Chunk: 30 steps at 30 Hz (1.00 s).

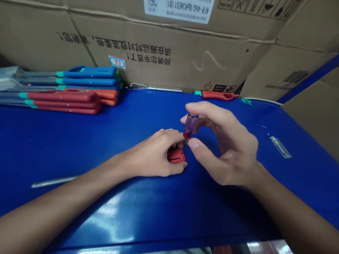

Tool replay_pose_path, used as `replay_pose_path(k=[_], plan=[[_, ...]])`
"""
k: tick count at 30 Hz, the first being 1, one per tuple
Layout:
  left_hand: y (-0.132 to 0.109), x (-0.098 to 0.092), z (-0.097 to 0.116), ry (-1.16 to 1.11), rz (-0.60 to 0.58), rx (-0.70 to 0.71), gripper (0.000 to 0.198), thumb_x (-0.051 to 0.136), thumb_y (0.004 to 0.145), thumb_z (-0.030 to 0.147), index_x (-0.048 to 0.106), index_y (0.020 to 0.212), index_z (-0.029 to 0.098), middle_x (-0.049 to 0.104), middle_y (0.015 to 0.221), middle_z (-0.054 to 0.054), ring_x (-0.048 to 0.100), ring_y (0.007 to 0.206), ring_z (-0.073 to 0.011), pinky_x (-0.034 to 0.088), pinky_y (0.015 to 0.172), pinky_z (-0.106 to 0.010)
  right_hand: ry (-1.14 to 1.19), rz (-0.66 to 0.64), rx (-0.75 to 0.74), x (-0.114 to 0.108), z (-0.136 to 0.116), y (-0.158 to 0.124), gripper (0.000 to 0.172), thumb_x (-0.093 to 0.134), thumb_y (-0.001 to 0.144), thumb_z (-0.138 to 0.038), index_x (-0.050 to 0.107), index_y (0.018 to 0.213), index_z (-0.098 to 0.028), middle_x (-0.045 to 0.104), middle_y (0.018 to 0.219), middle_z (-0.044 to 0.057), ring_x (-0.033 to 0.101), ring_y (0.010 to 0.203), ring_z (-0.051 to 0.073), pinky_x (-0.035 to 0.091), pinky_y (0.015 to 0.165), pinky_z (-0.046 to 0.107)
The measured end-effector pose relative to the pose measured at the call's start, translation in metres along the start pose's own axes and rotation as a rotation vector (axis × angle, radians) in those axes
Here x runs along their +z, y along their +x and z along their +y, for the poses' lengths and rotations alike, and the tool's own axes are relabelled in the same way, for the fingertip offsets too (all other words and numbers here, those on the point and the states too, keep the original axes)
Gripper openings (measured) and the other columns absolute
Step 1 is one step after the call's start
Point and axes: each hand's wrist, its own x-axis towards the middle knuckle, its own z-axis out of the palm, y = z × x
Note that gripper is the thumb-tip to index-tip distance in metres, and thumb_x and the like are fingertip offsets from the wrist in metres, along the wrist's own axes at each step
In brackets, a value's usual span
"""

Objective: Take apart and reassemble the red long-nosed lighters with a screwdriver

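Observation:
My left hand [156, 153] is closed around a small red plastic piece [176, 155] with a dark slot, pressing it against the blue table. My right hand [225, 145] holds a small screwdriver [190, 124] with a clear purple handle and a red collar. A fingertip rests on top of the handle, while the thumb is near the thin shaft. The screwdriver stands nearly upright, slightly tilted, its tip at the red piece. The far side of that piece is hidden under my left fingers.
Long-necked lighters in blue [89, 72], orange [110, 97] and red [63, 95] lie stacked at the left. Another red lighter body [219, 95] lies by the cardboard box [162, 39] behind. A metal tube [54, 181] is beside my left forearm, a clear plastic piece [280, 147] at right.

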Motion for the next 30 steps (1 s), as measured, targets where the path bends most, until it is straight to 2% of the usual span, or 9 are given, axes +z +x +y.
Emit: replay_pose_path(k=[4,10,16,20,24,30], plan=[[-0.0004,0.0016,-0.0024,-0.001,0.015,0.033,0.022,0.065,0.073,0.026,0.062,0.091,0.014,0.062,0.085,-0.003,0.058,0.077,-0.0180,0.046,0.070,-0.030,0.035,-0.001,0.014,-0.0009,0.0010,0.0004,0.055,0.055,0.084,-0.004,0.049,0.133,-0.029,0.060,0.126,0.003,0.064,0.103,0.021,0.060,0.084,0.040],[0.0005,0.0012,-0.0010,-0.001,-0.004,0.006,0.025,0.065,0.073,0.025,0.062,0.095,0.015,0.061,0.083,-0.001,0.056,0.074,-0.0166,0.045,0.067,-0.029,-0.047,0.074,-0.029,0.0034,0.0050,-0.0006,0.057,0.060,0.082,-0.008,0.050,0.131,-0.035,0.062,0.118,0.000,0.064,0.087,0.017,0.062,0.072,0.035],[0.0001,0.0003,-0.0007,0.007,0.005,0.023,0.018,0.064,0.072,0.026,0.060,0.087,0.016,0.060,0.081,-0.001,0.055,0.071,-0.0157,0.043,0.064,-0.028,0.007,-0.007,0.027,0.0011,0.0014,-0.0013,0.058,0.055,0.084,-0.006,0.045,0.136,-0.029,0.058,0.129,0.003,0.063,0.102,0.021,0.060,0.083,0.039],[0.0000,0.0015,-0.0013,0.016,0.017,0.007,0.019,0.064,0.072,0.027,0.059,0.087,0.016,0.060,0.081,-0.001,0.055,0.071,-0.0163,0.044,0.065,-0.029,0.016,0.018,0.012,0.0021,0.0032,-0.0008,0.060,0.057,0.082,-0.004,0.047,0.136,-0.029,0.061,0.125,0.002,0.064,0.094,0.018,0.061,0.080,0.036],[0.0005,0.0011,-0.0002,0.014,-0.002,-0.010,0.018,0.065,0.072,0.026,0.059,0.086,0.016,0.059,0.083,-0.002,0.055,0.074,-0.0170,0.045,0.068,-0.030,-0.089,0.011,-0.029,0.0028,0.0071,-0.0010,0.058,0.061,0.084,-0.009,0.048,0.134,-0.035,0.063,0.122,-0.001,0.064,0.086,0.017,0.061,0.075,0.036],[0.0000,0.0000,0.0005,0.015,0.001,0.001,0.022,0.065,0.073,0.027,0.060,0.092,0.016,0.062,0.083,-0.002,0.057,0.073,-0.0171,0.045,0.066,-0.029,-0.030,-0.006,0.008,0.0015,0.0052,-0.0027,0.054,0.055,0.087,-0.012,0.046,0.138,-0.031,0.062,0.124,0.003,0.065,0.097,0.021,0.060,0.083,0.041]])
